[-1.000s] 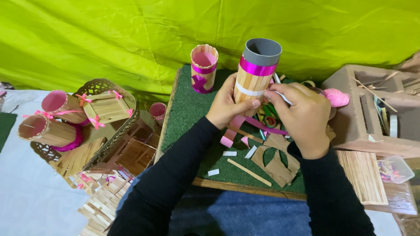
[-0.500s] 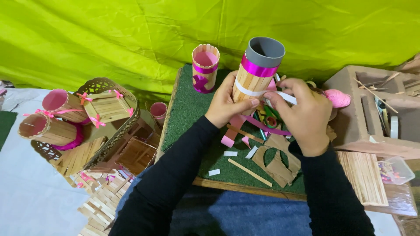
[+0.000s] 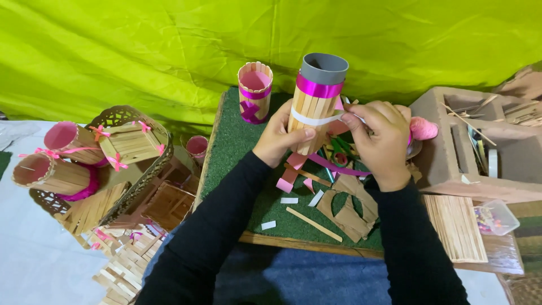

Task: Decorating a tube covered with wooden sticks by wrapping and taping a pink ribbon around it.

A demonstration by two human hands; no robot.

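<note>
- Two bands sit on the stick-clad grey tube: the magenta ribbon above the grip is finished; the white strip is unfinished.
- Left hand clasps the tube's lower half.
- Right hand pinches the strip's free end.

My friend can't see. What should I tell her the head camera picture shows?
Two hands hold a grey tube clad in wooden sticks over a green mat: the left hand grips it, and the right hand pulls a white strip around it.

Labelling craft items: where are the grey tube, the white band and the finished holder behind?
grey tube [image 3: 323,68], head view, upper rim.
white band [image 3: 309,120], head view, front stretch.
finished holder [image 3: 254,93], head view, front sticks.
</note>
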